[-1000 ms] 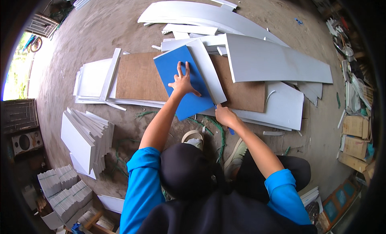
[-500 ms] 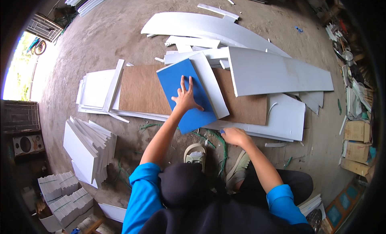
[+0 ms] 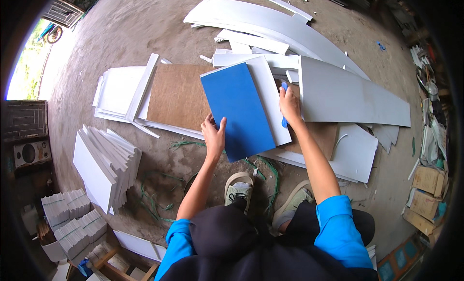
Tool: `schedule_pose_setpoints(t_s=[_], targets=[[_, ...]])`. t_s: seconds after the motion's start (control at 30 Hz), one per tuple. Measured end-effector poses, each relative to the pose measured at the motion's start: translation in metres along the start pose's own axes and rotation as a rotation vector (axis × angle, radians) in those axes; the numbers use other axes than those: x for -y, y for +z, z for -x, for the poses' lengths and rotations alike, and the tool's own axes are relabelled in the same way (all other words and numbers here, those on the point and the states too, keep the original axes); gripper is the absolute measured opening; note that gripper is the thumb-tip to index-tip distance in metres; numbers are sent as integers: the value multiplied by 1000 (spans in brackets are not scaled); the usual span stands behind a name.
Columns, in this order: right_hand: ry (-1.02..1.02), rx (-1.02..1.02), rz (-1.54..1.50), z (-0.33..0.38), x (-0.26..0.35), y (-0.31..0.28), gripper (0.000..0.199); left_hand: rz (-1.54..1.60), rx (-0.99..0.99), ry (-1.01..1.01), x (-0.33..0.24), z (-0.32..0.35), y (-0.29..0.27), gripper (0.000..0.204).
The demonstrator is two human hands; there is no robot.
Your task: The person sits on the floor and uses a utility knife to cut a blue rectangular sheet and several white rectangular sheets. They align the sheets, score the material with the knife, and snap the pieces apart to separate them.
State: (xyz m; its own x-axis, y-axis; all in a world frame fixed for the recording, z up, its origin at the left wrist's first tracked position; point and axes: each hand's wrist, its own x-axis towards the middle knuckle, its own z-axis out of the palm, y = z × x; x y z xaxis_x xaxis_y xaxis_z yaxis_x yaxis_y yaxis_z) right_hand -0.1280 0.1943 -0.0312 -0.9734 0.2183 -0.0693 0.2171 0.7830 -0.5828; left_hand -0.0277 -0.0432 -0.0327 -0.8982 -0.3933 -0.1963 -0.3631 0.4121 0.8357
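Both hands grip the blue panel (left hand low, right hand far edge).

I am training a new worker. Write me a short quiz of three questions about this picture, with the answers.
1. True or false: the left hand is on the near left edge of the blue panel.
2. What lies directly under the blue panel? A) a white panel B) a green strap C) a cardboard box
3. Fill in: the stack of white boards stands on the person's ____ side.

Key:
1. True; the right hand is at the far right edge.
2. A, the white panel.
3. Left.
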Motion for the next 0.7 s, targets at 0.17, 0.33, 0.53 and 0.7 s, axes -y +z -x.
schedule_pose_setpoints(t_s=[0.17, 0.33, 0.53, 0.7], targets=[[220, 200, -146, -11, -9, -4, 38, 499, 53, -267, -25, -1, -7, 58], [-1, 135, 32, -30, -8, -40, 38, 854, 174, -299, -72, 11, -13, 56], [-263, 147, -209, 0, 108, -135, 43, 831, 212, 68, -146, 23, -52, 49], [-238, -64, -162, 33, 120, -215, 50, 714, 189, 232, -253, 79, -43, 44]])
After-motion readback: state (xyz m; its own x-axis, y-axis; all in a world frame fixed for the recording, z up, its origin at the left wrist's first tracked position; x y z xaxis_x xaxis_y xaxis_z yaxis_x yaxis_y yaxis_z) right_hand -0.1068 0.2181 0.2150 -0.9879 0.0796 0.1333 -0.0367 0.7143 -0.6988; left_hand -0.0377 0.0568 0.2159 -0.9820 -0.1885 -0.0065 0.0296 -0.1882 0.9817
